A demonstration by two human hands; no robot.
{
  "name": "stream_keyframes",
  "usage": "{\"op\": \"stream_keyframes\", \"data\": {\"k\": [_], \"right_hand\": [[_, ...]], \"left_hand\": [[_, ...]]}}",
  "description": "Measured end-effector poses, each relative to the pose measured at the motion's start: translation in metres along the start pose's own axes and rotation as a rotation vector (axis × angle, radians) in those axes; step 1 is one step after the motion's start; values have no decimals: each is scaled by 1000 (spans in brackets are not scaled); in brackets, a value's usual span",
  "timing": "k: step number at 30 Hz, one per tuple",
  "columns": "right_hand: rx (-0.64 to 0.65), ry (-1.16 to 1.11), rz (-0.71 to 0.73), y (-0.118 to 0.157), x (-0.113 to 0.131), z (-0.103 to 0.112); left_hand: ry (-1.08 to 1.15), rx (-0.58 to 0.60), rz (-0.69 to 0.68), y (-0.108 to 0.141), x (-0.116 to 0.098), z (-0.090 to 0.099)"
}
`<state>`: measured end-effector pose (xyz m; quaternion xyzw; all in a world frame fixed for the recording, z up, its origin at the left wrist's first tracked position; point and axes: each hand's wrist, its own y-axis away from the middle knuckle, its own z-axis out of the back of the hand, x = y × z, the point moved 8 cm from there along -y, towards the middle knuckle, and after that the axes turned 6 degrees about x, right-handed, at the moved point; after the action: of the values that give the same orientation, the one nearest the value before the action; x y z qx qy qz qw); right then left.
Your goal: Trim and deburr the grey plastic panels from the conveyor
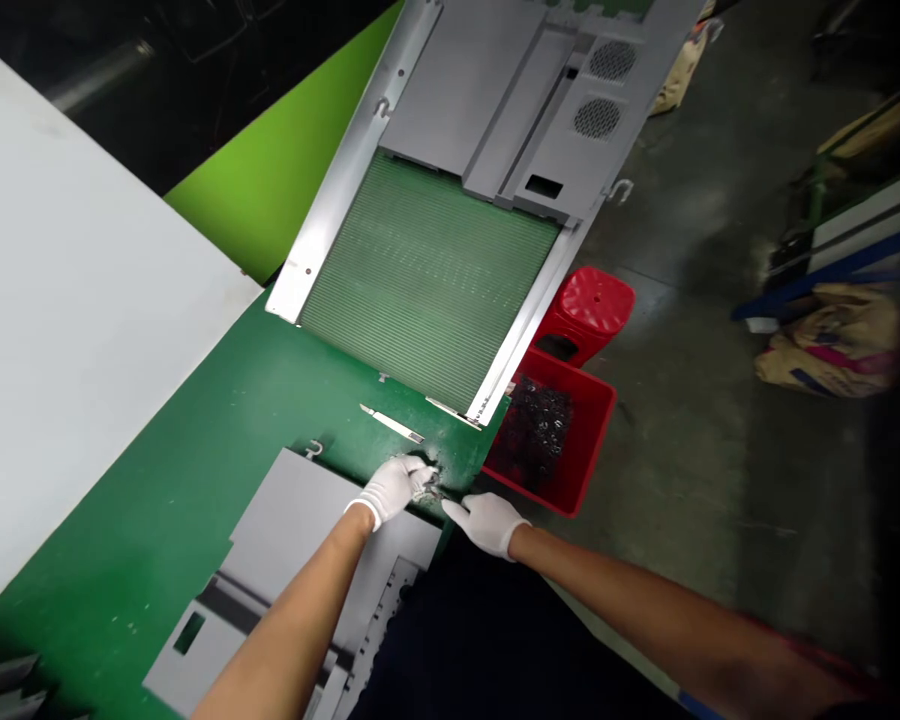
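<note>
My left hand [391, 487], in a white glove, is closed with its fingertips pinched at a small dark and whitish piece [432, 484] too small to name. Just right of it, my right hand [487, 522], also gloved, has its fingers drawn together around something thin that I cannot make out. Both hands are at the edge of the green table [232, 400], over a corner of a grey plastic panel [300, 520]. Beyond the left hand a slim craft knife [391, 423] lies on the table. Pale scraps are scattered around the fingers.
A ribbed green conveyor belt [435, 290] in a metal frame carries another grey panel [457, 90] ahead. Right of the table, a red bin [592, 440] holds black pieces, beside a red stool [596, 300]. A white board [82, 250] stands on the left. Sacks [832, 345] lie on the floor.
</note>
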<state>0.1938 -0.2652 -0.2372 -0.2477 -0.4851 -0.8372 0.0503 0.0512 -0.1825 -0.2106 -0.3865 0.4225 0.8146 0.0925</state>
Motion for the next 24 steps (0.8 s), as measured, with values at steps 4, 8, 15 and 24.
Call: {"op": "stream_keyframes", "data": {"k": [4,8,15,24], "right_hand": [[-21,-78,-88,12,-24,-10],[-65,-117,-92,17,-27,-9],[-86,-111,21,1,15,14],[49,-36,128,-76,118,27]], "left_hand": [[278,39,-174,-18,-72,-27],[79,-228,-173,-16,-69,32],[-349,-285,612,46,114,185],[-103,-98,468,32,144,168]]}}
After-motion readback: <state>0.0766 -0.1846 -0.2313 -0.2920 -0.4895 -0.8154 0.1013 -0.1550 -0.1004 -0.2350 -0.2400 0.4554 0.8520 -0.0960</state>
